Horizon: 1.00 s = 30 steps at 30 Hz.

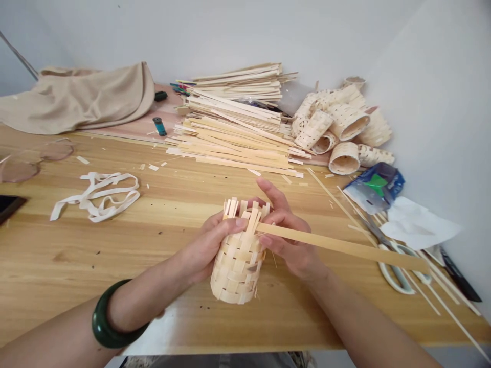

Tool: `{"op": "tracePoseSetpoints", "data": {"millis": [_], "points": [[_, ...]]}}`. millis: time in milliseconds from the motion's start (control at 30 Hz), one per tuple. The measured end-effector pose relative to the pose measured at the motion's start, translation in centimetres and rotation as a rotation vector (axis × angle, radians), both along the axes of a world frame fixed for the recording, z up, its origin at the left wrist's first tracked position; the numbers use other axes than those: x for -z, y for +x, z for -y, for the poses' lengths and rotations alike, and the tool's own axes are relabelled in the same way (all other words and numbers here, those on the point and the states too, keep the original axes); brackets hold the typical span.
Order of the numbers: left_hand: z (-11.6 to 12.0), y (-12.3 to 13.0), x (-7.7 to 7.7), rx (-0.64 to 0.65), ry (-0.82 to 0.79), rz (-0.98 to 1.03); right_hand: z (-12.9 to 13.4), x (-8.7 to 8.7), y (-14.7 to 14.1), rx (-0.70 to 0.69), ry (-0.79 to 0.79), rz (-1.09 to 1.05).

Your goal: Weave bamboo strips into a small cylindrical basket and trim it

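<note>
A small woven basket (pixel 236 266) of pale wood strips is tilted above the front of the table, its loose upright ends at the top. My left hand (pixel 209 245) is wrapped round its left side, the thumb pressed on the upper front. A long tan strip (pixel 337 244) runs from the basket's top right far out to the right. My right hand (pixel 289 235) is at the basket's upper right with this strip between its fingers, the index finger raised. The fingers behind the basket are partly hidden.
Bundles of strips (pixel 238 138) lie at the back, woven cylinders (pixel 347 122) at the back right. Scissors (pixel 395 250), a blue packet (pixel 376 186) and white paper (pixel 420 222) are on the right. White tape (pixel 99 194), glasses (pixel 38 158), a thread spool (pixel 159 126) and beige cloth (pixel 88 97) are on the left.
</note>
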State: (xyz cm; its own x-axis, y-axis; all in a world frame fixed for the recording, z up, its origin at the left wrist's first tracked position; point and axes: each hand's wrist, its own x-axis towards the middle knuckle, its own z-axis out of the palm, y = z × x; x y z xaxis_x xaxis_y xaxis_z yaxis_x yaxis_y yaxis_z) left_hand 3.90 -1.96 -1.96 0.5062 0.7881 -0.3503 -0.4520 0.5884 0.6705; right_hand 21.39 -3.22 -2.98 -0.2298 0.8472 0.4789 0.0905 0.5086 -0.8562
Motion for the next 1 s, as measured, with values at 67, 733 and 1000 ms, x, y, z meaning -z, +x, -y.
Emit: {"op": "tracePoseSetpoints", "data": {"millis": [67, 733, 1000], "points": [[-0.2, -0.1, 0.1, 0.005, -0.042, 0.000, 0.1, 0.1, -0.1, -0.036, 0.011, 0.005], [-0.4, -0.3, 0.4, -0.177, -0.037, -0.055, 1.3, 0.5, -1.8, 0.343, -0.249, -0.145], [0.0, 0.0, 0.2, -0.170, 0.050, -0.070, 1.1, 0.8, -1.8, 0.236, -0.311, -0.275]]}}
